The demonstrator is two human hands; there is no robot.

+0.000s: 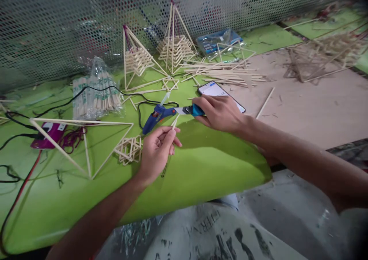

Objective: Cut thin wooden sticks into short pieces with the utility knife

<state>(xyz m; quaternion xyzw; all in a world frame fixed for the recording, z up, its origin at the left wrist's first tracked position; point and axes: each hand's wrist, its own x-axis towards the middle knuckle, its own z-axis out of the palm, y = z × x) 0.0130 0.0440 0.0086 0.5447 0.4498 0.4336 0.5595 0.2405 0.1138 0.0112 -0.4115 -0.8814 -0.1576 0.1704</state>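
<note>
My left hand (159,148) pinches a short pale wooden stick (175,121) between thumb and fingers, its tip pointing up and away. My right hand (217,110) is wrapped round a blue and black utility knife (197,109), with the blade out at the upper end of the stick. Whether the blade touches the stick I cannot tell. Just behind lies a blue hot glue gun (153,118) with a glue stick in its back. Beyond my right hand rests a phone (221,91), partly covered by it. Beside my left hand sits a small stacked stick frame (129,150).
A large stick triangle frame (82,122) lies at left, near a purple box (48,135) with black cables. Bagged sticks (97,91) stand behind it. Two stick pyramids (175,41) lean near the mesh panel (109,18). Loose sticks (224,73) are piled at the back.
</note>
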